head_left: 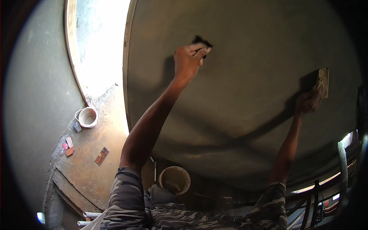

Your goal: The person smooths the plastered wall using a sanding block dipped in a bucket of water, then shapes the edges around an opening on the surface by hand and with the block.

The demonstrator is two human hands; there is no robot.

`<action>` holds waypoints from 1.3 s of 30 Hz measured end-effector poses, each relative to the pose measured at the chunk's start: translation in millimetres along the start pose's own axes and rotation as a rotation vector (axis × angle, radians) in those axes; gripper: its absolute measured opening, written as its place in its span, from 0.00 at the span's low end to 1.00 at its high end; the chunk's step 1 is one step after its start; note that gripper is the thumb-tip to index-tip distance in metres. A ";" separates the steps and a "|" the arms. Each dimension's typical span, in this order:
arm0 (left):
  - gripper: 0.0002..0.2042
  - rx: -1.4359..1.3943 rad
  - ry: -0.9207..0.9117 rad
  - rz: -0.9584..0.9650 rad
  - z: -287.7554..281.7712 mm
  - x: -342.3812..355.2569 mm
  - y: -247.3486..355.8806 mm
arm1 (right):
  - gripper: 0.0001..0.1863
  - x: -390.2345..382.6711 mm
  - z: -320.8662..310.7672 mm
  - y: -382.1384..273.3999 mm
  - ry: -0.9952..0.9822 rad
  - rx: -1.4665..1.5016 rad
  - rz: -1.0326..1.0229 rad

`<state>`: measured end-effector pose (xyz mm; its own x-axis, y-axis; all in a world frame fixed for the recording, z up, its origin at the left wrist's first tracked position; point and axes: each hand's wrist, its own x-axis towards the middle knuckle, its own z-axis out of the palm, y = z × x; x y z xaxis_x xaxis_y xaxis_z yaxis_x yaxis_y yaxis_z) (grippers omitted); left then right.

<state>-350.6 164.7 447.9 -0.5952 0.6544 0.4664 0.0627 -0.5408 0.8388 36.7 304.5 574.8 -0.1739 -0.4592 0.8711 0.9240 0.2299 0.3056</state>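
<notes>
In front of me stands a broad grey-green plastered wall (237,80). My left hand (187,63) is raised to its upper left part, with the fingers closed around a small black object (200,40) held at the surface; its exact kind is unclear. Farther right and lower, my right hand (309,102) grips a flat rectangular plastering float (324,82), pale and worn, close to or on the wall. Both arms are stretched out and cast long shadows across the plaster.
A bright doorway (103,46) opens on the left. On the floor are a white bucket (95,117), a brownish rectangular piece (102,156), broken brick (70,151) and pipes (92,214). Another bucket (187,180) stands below me. Dark bars (315,203) fill the lower right.
</notes>
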 end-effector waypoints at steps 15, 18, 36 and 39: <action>0.04 -1.023 -0.278 -0.432 4.0 1.8 5.3 | 0.15 0.3 0.8 -1.9 -0.014 0.039 0.000; 0.03 -1.114 -0.282 -0.458 11.7 -4.5 7.8 | 0.15 -0.2 -0.4 1.1 -0.007 0.027 -0.005; 0.09 -0.764 0.207 -0.426 10.4 -19.0 17.6 | 0.16 -0.1 -0.4 -1.8 -0.010 0.009 0.024; 0.09 -0.724 0.186 -0.448 4.0 -25.5 8.4 | 0.15 0.7 -2.0 -0.1 0.004 0.001 0.011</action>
<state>-331.7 145.5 444.1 -0.5666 0.8235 0.0289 -0.6962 -0.4971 0.5179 37.2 302.4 574.6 -0.1623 -0.4600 0.8729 0.9253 0.2362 0.2966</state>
